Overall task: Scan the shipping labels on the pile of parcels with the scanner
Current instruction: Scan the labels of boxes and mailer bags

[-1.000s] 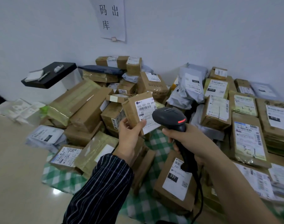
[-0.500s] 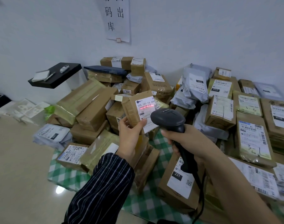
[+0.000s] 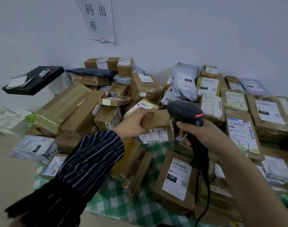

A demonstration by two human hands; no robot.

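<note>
The left hand [image 3: 133, 124] grips a small brown cardboard parcel [image 3: 157, 119], with the fingers curled over its upper face and the thumb against the near face. The near face carries a white shipping label [image 3: 154, 136], turned towards the camera and downward. Its print is blurred. The left forearm wears a dark sleeve with thin white stripes [image 3: 91, 163].

The right hand [image 3: 205, 138] is closed round the handle of a black handheld barcode scanner [image 3: 184, 110]. The scanner head stands above the right hand and just right of the held parcel. Whether the two touch cannot be told. A red light [image 3: 199, 115] shows on the rear of the head. A black cable [image 3: 205, 194] hangs from the handle below the right hand.

The pile of brown cardboard boxes and grey plastic mailers [image 3: 84, 112] lies beyond both hands, left of the left hand and right of the right hand. Below the right hand stands a brown box with a white label marked 231 [image 3: 176, 182]. Beneath both forearms lies a green-and-white checked cloth [image 3: 123, 208]. Well left of the left hand, a black shelf [image 3: 37, 82] projects from the wall. Above and beyond the left hand, a white paper sign with black characters [image 3: 99, 18] hangs on the wall
</note>
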